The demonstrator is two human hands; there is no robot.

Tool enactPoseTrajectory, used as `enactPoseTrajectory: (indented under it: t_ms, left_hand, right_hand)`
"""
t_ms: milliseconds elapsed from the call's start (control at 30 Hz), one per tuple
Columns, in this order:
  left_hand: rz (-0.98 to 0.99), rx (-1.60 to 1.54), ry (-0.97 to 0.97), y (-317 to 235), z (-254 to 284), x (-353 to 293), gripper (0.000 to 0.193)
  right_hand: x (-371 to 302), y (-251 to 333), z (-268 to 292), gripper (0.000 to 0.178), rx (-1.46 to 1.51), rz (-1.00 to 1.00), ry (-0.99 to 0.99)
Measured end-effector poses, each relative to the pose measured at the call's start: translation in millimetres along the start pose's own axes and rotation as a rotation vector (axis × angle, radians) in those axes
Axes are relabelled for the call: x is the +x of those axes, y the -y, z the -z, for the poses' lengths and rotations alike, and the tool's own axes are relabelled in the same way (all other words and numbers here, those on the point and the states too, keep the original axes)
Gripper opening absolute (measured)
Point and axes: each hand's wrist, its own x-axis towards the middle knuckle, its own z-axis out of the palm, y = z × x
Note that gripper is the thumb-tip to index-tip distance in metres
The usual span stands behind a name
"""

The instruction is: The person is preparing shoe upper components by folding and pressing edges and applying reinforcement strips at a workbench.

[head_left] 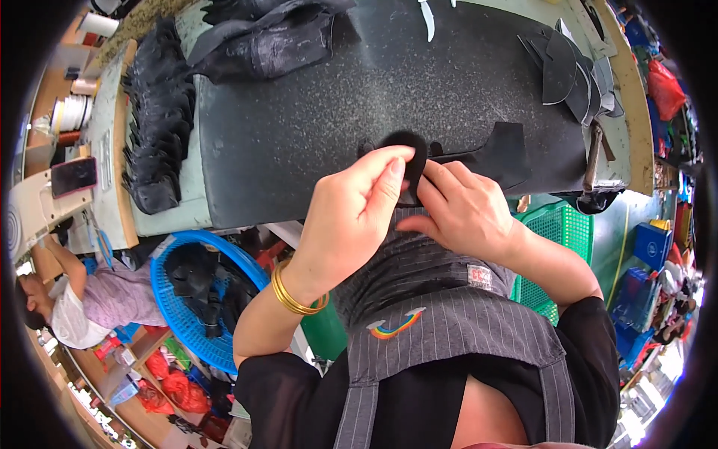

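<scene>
Near the front edge of the black-topped bench (314, 142), a dark, curved leather-like piece (404, 140) is pinched in my left hand (351, 209), thumb against fingertips. My right hand (467, 206) grips the same piece from the other side, its fingers curled over the edge and the thumb lower down. Part of the piece is hidden behind the fingers. Just beyond my right hand, a flat black piece with a broad end (508, 153) lies on the bench; whether it joins the held one I cannot tell.
Overlapping black pieces (157, 120) line the left side, beside larger folded black pieces (277, 49). Cut black pieces (568, 71) and a hammer (593, 157) lie right; a white-handled blade (427, 19) lies far. Below are blue (168, 299) and green baskets (561, 232). A person (90, 292) sits left.
</scene>
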Motion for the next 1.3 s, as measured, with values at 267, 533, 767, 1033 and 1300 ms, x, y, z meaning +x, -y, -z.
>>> enactPoseTrajectory:
  t_ms: [267,533,767,1033,1300]
  left_hand:
    - [-0.51,0.585,-0.06,48.9,-19.9,-31.4,0.046]
    - [-0.525,0.652,-0.108,47.9,-26.9,-23.2,0.04]
    - [0.504,-0.526,0.017,2.6,27.9,21.3,0.039]
    - [0.491,-0.355,0.221,15.7,33.2,40.4,0.017]
    - [0.314,0.5,0.363,5.9,27.5,66.4,0.032]
  right_hand:
    - [24.6,-1.6,5.1,0.014,0.215,-0.368,-0.014]
    - [17.5,1.4,12.0,0.014,0.21,-0.269,0.043]
    - [1.0,23.6,-16.7,0.022,-0.487,0.192,0.054]
    - [-5.2,13.1,-17.0,0.022,-0.417,0.228,0.018]
    - [-3.8,10.0,-22.5,0.021,-0.416,0.247,-0.1]
